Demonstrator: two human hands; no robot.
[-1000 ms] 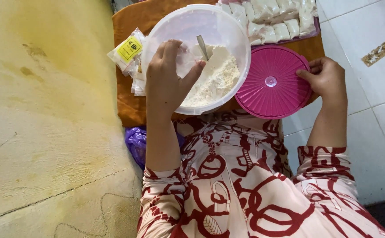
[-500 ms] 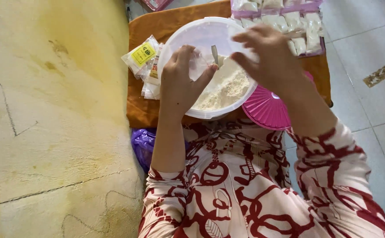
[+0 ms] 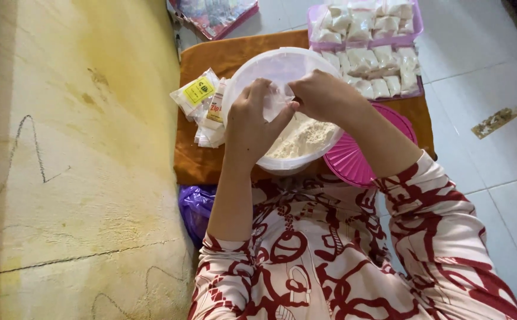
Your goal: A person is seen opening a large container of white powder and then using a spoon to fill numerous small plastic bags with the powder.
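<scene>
A white plastic bowl (image 3: 282, 62) with pale flour-like powder (image 3: 303, 137) stands on an orange cloth (image 3: 234, 56). Over the bowl my left hand (image 3: 249, 121) and my right hand (image 3: 323, 95) meet, both pinching a small clear plastic bag (image 3: 275, 102) between the fingertips. A pink round lid (image 3: 353, 163) lies to the right of the bowl, partly under my right forearm.
A stack of small empty bags with yellow labels (image 3: 202, 98) lies left of the bowl. A pink tray (image 3: 415, 26) of several filled white packets sits at the back right. A purple bag (image 3: 196, 207) lies by my lap. Yellowish wall on the left, white tiled floor on the right.
My right hand left the pink lid and came over the bowl to join the left hand. Both hands now hold the small clear bag. The view shifted down and back.
</scene>
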